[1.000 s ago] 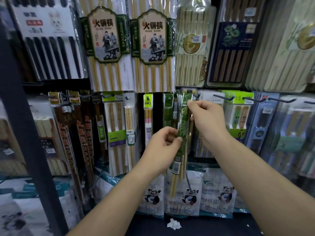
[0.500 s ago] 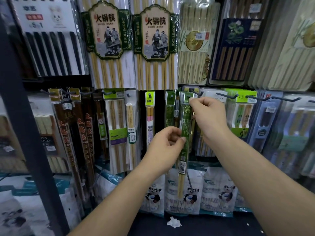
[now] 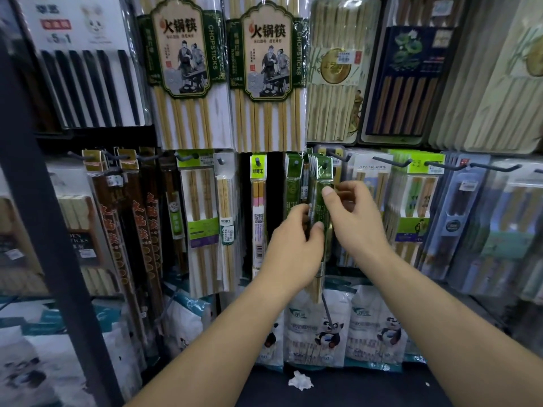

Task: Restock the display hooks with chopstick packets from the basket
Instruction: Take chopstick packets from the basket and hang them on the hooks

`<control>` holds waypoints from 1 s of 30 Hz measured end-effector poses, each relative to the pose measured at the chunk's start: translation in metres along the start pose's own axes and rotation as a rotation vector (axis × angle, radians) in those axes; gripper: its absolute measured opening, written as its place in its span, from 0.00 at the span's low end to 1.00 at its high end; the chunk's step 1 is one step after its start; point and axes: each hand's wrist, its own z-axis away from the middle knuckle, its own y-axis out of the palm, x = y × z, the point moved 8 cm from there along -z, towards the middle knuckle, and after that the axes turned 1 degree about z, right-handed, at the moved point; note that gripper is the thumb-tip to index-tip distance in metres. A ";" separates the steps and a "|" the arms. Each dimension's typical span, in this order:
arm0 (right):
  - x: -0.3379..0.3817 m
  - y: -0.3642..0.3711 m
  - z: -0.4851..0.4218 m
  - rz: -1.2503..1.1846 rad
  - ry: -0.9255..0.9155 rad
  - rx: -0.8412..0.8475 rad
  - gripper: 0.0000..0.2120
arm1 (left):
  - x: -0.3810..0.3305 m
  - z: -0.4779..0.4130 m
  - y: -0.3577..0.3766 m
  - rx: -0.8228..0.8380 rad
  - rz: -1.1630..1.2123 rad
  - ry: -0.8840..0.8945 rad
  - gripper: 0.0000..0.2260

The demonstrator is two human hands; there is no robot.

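The green chopstick packet (image 3: 322, 208) is held upright, its long axis vertical, pinched at mid-length by the left grip (image 3: 293, 248) and, just above, between thumb and fingers of the right grip (image 3: 358, 224). Its header lies directly above the right grip at the display hook (image 3: 324, 165), apparently already threaded; the right grip is judged nearer for seating it.

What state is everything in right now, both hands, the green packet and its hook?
Green chopstick packet, upright, header threaded on its display hook.
Left hand, pinching the packet's middle.
Right hand, pinching it higher up, thumb in front.
Crumpled paper, lying on the dark shelf below.
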 end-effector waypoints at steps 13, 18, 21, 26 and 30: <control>-0.057 0.061 0.016 -0.443 0.258 0.374 0.27 | 0.026 -0.004 0.041 -0.005 0.472 -0.186 0.23; -0.060 0.062 0.008 -0.447 0.261 0.353 0.29 | 0.025 -0.015 0.040 -0.019 0.470 -0.183 0.21; -0.062 0.062 0.004 -0.439 0.264 0.341 0.24 | 0.026 -0.019 0.040 -0.027 0.473 -0.202 0.21; -0.062 0.054 0.011 -0.398 0.273 0.330 0.23 | 0.024 -0.008 0.042 0.008 0.470 -0.223 0.22; -0.069 0.035 0.038 -0.318 0.275 0.282 0.25 | 0.035 0.033 0.042 0.099 0.394 -0.259 0.25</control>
